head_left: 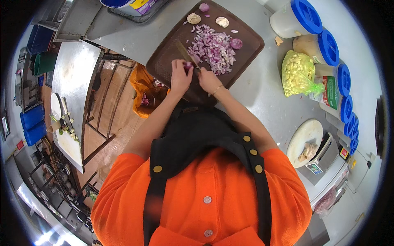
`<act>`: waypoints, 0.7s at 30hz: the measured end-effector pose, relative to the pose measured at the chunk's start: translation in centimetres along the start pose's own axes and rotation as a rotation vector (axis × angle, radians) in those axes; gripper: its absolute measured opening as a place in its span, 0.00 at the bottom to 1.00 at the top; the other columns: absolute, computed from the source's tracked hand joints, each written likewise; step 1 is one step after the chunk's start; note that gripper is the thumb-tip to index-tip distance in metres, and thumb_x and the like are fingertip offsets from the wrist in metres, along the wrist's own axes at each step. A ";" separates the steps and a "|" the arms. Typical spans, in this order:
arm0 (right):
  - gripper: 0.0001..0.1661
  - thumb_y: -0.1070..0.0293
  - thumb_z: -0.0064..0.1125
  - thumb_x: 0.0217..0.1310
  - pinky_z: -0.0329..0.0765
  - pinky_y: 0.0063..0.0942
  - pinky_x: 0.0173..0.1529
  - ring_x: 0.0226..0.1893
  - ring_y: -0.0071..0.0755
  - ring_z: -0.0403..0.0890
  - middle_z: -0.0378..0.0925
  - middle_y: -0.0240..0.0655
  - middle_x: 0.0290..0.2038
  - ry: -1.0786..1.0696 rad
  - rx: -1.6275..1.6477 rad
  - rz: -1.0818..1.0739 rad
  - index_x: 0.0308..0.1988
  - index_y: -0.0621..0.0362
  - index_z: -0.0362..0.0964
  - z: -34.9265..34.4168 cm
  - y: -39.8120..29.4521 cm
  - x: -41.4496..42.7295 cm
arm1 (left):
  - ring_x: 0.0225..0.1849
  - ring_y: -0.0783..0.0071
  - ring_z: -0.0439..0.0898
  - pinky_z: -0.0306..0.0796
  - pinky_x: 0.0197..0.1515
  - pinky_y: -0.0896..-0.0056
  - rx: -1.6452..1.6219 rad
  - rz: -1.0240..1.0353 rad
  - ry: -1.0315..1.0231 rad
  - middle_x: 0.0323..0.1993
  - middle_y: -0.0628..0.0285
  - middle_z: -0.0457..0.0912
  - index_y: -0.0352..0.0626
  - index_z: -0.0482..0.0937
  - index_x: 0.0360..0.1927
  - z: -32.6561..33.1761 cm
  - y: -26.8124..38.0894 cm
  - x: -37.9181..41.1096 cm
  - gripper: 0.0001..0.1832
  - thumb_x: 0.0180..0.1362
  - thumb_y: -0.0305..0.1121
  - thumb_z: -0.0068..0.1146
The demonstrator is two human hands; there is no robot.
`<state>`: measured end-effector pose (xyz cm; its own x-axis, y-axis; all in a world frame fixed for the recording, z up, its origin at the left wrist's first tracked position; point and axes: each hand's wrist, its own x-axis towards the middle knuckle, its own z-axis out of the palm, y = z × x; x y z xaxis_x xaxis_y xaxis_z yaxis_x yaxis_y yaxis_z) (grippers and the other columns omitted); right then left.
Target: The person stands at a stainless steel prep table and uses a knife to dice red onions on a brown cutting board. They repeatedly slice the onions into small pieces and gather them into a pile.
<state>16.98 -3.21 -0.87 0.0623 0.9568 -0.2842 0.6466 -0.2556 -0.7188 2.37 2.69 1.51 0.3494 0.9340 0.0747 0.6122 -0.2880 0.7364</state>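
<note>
My left hand (180, 77) pinches a piece of red onion (187, 65) on a brown plastic tray (163, 63). In my right hand (210, 80) is a kitchen knife (184, 51), its blade pointing away from me and lying close beside the onion piece. A heap of chopped red onion (214, 46) spreads over the tray to the right of the blade. Near the heap's right edge rests a peeled red onion (236, 43). Toward the far end are a smaller onion piece (203, 7) and two pale garlic-like bulbs (222, 22).
An orange bag (140, 89) with onion skins hangs below the table's left edge. Along the right wall stand several tubs with blue lids (328, 47), beside a bag of peeled garlic (294, 72). A round white board (307, 132) and a digital scale (323, 153) are nearer me.
</note>
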 end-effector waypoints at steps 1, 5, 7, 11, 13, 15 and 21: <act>0.15 0.64 0.46 0.72 0.77 0.61 0.42 0.35 0.72 0.81 0.78 0.64 0.28 0.011 -0.013 0.032 0.44 0.68 0.64 -0.6 0.1 -0.8 | 0.55 0.43 0.72 0.69 0.58 0.51 0.101 0.092 -0.047 0.52 0.43 0.70 0.37 0.72 0.51 -0.2 -0.3 0.6 0.17 0.62 0.31 0.62; 0.14 0.64 0.48 0.71 0.77 0.61 0.40 0.32 0.70 0.81 0.79 0.62 0.27 0.048 -0.057 0.071 0.47 0.64 0.64 -3.8 -0.7 -4.7 | 0.56 0.44 0.72 0.70 0.58 0.50 0.165 0.257 -0.056 0.55 0.48 0.70 0.40 0.75 0.50 -2.0 -1.7 2.5 0.17 0.58 0.29 0.63; 0.14 0.63 0.48 0.71 0.78 0.60 0.39 0.32 0.69 0.82 0.79 0.62 0.27 0.035 -0.090 0.062 0.46 0.64 0.64 -4.8 -1.8 -6.6 | 0.57 0.44 0.72 0.70 0.59 0.52 0.096 0.239 -0.080 0.57 0.49 0.71 0.40 0.76 0.51 -2.4 -2.8 2.6 0.17 0.59 0.28 0.62; 0.13 0.64 0.47 0.72 0.78 0.60 0.38 0.31 0.67 0.82 0.79 0.60 0.26 0.103 -0.119 0.049 0.44 0.64 0.64 -3.4 -1.0 -7.7 | 0.58 0.45 0.73 0.70 0.60 0.54 0.102 0.285 -0.147 0.57 0.49 0.73 0.39 0.75 0.52 -2.6 -2.9 3.1 0.17 0.60 0.26 0.61; 0.11 0.65 0.48 0.71 0.76 0.60 0.35 0.28 0.66 0.81 0.78 0.58 0.24 0.110 -0.125 0.081 0.43 0.64 0.64 -2.8 -1.8 -7.8 | 0.57 0.46 0.73 0.70 0.60 0.54 0.111 0.308 -0.143 0.56 0.50 0.74 0.38 0.75 0.53 -2.5 -2.8 3.1 0.17 0.60 0.26 0.60; 0.12 0.65 0.46 0.72 0.76 0.60 0.35 0.28 0.66 0.81 0.78 0.58 0.23 0.096 -0.159 0.083 0.42 0.64 0.63 -3.2 -2.8 -7.6 | 0.57 0.46 0.73 0.70 0.59 0.54 0.125 0.321 -0.138 0.56 0.50 0.74 0.38 0.75 0.53 -2.4 -2.7 3.4 0.17 0.60 0.25 0.60; 0.09 0.69 0.43 0.69 0.79 0.57 0.39 0.33 0.65 0.83 0.80 0.60 0.28 0.031 -0.230 0.071 0.41 0.66 0.62 -3.3 -3.2 -6.7 | 0.58 0.46 0.73 0.70 0.60 0.55 0.129 0.374 -0.129 0.56 0.50 0.75 0.37 0.76 0.53 -2.6 -3.1 3.1 0.17 0.60 0.25 0.59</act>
<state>16.98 -8.37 5.42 0.1345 0.9424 -0.3064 0.7960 -0.2869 -0.5330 -0.29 7.00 1.22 0.6454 0.7283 0.2301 0.5075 -0.6341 0.5834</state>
